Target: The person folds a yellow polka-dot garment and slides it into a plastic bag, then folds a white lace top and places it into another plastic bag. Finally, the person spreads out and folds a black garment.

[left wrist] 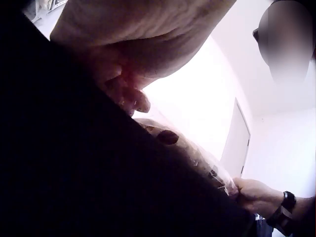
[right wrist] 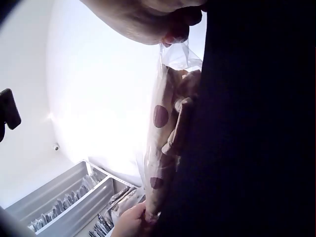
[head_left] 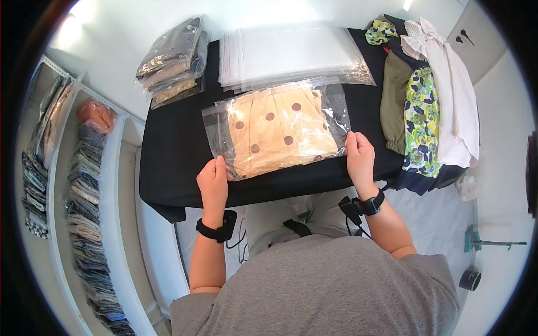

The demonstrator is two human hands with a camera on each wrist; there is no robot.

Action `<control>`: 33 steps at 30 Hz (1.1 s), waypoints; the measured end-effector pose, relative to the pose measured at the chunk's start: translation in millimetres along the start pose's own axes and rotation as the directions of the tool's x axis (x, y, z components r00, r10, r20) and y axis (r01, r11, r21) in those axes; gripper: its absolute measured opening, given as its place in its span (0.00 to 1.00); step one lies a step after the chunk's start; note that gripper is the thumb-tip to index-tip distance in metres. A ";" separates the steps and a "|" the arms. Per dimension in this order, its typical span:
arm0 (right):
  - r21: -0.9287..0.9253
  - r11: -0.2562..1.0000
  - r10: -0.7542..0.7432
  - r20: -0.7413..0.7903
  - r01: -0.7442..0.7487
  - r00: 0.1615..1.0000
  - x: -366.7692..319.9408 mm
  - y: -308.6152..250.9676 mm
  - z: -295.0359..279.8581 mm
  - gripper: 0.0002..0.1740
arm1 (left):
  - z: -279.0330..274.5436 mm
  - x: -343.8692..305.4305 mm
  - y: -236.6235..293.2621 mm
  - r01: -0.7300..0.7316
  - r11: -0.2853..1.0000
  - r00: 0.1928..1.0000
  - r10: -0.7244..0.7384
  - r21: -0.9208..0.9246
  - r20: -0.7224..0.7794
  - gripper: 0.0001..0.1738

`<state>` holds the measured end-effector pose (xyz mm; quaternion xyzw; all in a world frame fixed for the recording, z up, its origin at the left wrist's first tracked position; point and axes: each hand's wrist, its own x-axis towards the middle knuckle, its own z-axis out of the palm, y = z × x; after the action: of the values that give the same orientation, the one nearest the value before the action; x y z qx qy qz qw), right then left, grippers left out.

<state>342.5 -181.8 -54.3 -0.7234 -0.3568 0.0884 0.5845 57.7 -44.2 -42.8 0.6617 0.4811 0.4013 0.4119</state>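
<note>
A clear plastic bag (head_left: 342,120) holds a folded cream garment (head_left: 269,134) with dark brown polka dots. It lies slightly tilted over the front part of the black-covered table. My left hand (head_left: 213,178) pinches its near left corner, thumb on top. At the near right corner my right hand (head_left: 360,154) pinches the clear plastic edge. The left wrist view shows the curled fingers (left wrist: 140,101) beside the bag, with the right hand (left wrist: 259,196) at the far end. In the right wrist view, the dotted garment (right wrist: 160,116) hangs below the fingers inside the plastic.
Flat empty clear bags (head_left: 297,53) are stacked at the back of the black tablecloth (head_left: 174,151). Bagged garments (head_left: 174,53) are piled back left. Loose clothes, including a white garment (head_left: 448,95) and a floral one (head_left: 421,123), lie right. Shelves (head_left: 61,140) with packed clothes stand left.
</note>
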 end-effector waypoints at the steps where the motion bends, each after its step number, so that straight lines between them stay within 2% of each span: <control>1: 0.000 1.000 0.002 0.000 -0.002 1.000 0.5 -0.1 -0.4 0.19 | 0.1 1.4 0.3 0.018 0.999 1.000 -0.018 0.049 0.008 0.21; 3: 0.015 0.992 0.123 0.051 -0.124 0.991 2.6 -3.1 -4.2 0.13 | -0.5 2.7 2.9 0.036 0.995 0.999 -0.038 0.098 0.018 0.21; 4: 0.014 0.992 0.125 0.050 -0.126 0.991 1.9 -8.3 -3.7 0.13 | -1.1 3.0 5.2 0.040 0.992 0.999 -0.043 0.121 0.022 0.21; 5: -0.057 0.995 -0.085 -0.141 0.078 0.986 -0.6 -17.6 -0.3 0.08 | -1.5 3.8 5.9 0.043 0.989 0.999 -0.047 0.143 0.024 0.20; 6: -0.162 0.951 -0.301 -0.306 0.262 0.903 -4.0 -27.1 3.1 0.04 | -2.0 5.3 4.1 0.044 0.989 0.999 -0.048 0.142 0.023 0.20; 7: -0.102 0.931 -0.362 -0.136 0.351 0.922 -13.8 -35.2 4.2 0.08 | -3.1 7.2 1.1 0.040 0.991 0.998 -0.045 0.126 0.040 0.21; 8: -0.188 0.821 -0.530 0.102 0.540 0.842 -20.3 -54.5 6.3 0.12 | -3.8 8.0 -1.0 0.036 0.993 0.997 -0.042 0.110 0.057 0.21; 9: -0.120 0.762 -0.584 0.297 0.636 0.756 -23.5 -66.9 15.6 0.15 | -3.2 7.5 -1.2 0.038 0.993 0.997 -0.045 0.111 0.056 0.21; 10: -0.232 0.658 -0.574 0.462 0.717 0.676 -27.4 -76.2 27.9 0.18 | -2.0 6.8 -0.7 0.044 0.993 0.998 -0.049 0.107 0.041 0.21; 11: -0.330 0.613 -0.512 0.526 0.718 0.679 -30.3 -81.6 38.1 0.25 | -1.5 6.4 0.0 0.048 0.993 0.998 -0.051 0.104 0.026 0.21; 13: -0.466 0.541 -0.472 0.520 0.700 0.712 -21.9 -74.4 54.5 0.25 | -5.1 8.0 4.9 0.076 0.989 0.996 -0.082 0.126 0.042 0.20; 15: -0.468 0.527 -0.478 0.527 0.709 0.703 -8.3 -68.3 59.3 0.24 | -11.1 10.8 4.2 0.106 0.984 0.992 -0.115 0.147 0.054 0.19; 17: -0.473 0.511 -0.480 0.536 0.718 0.694 -3.5 -63.4 60.5 0.24 | -17.4 14.6 6.8 0.068 0.934 0.996 -0.044 0.350 -0.076 0.12; 18: -0.464 0.516 -0.473 0.546 0.720 0.691 -1.2 -61.8 61.7 0.24 | -16.8 14.9 9.8 0.067 0.935 0.996 -0.041 0.348 -0.080 0.12; 19: -0.456 0.521 -0.463 0.559 0.721 0.688 0.3 -61.2 62.4 0.24 | -12.1 11.1 34.9 -0.191 0.866 0.962 0.258 0.462 -0.086 0.09; 20: -0.454 0.516 -0.464 0.564 0.726 0.683 2.0 -62.9 62.0 0.24 | -6.9 8.2 53.5 -0.409 0.715 0.846 0.531 0.567 -0.059 0.10; 21: -0.458 0.491 -0.455 0.591 0.742 0.666 3.3 -66.7 60.3 0.24 | -2.4 10.6 62.5 -0.545 0.671 0.820 0.552 0.502 0.151 0.15; 22: -0.459 0.464 -0.443 0.620 0.758 0.647 4.6 -69.9 58.3 0.25 | 3.2 16.2 67.0 -0.660 0.631 0.751 0.560 0.407 0.350 0.22; 23: -0.451 0.459 -0.441 0.633 0.766 0.637 9.1 -71.7 56.9 0.25 | 9.9 23.9 66.8 -0.649 0.641 0.761 0.554 0.409 0.339 0.22; 25: -0.431 0.268 -0.446 0.737 0.862 0.508 26.4 -73.9 55.1 0.26 | 19.8 42.8 62.1 -0.863 0.291 0.506 0.506 0.413 0.699 0.31; 26: -0.373 0.229 -0.450 0.779 0.899 0.437 37.5 -74.7 52.7 0.27 | 20.5 51.6 56.1 -0.856 0.300 0.517 0.501 0.422 0.694 0.31; 27: -0.361 0.230 -0.450 0.784 0.904 0.428 46.4 -70.6 51.5 0.27 | 19.8 60.4 48.3 -0.877 0.241 0.480 0.461 0.415 0.746 0.34; 28: -0.290 0.211 -0.469 0.808 0.933 0.357 55.8 -66.4 51.0 0.27 | 19.0 66.1 43.3 -0.898 0.179 0.439 0.417 0.402 0.796 0.37; 29: -0.221 0.189 -0.488 0.824 0.957 0.287 62.9 -62.8 51.5 0.27 | 19.7 69.1 37.9 -0.895 0.178 0.445 0.414 0.408 0.795 0.37; 33: -0.165 0.245 -0.458 0.849 0.955 0.264 70.2 -51.6 55.6 0.28 | 25.0 75.5 25.2 -0.897 0.222 0.441 0.393 0.382 0.807 0.40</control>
<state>342.1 -91.6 -3.8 -0.5148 -0.8474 -0.1067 0.0748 104.8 19.8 -17.7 0.9904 0.1133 0.0731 -0.0303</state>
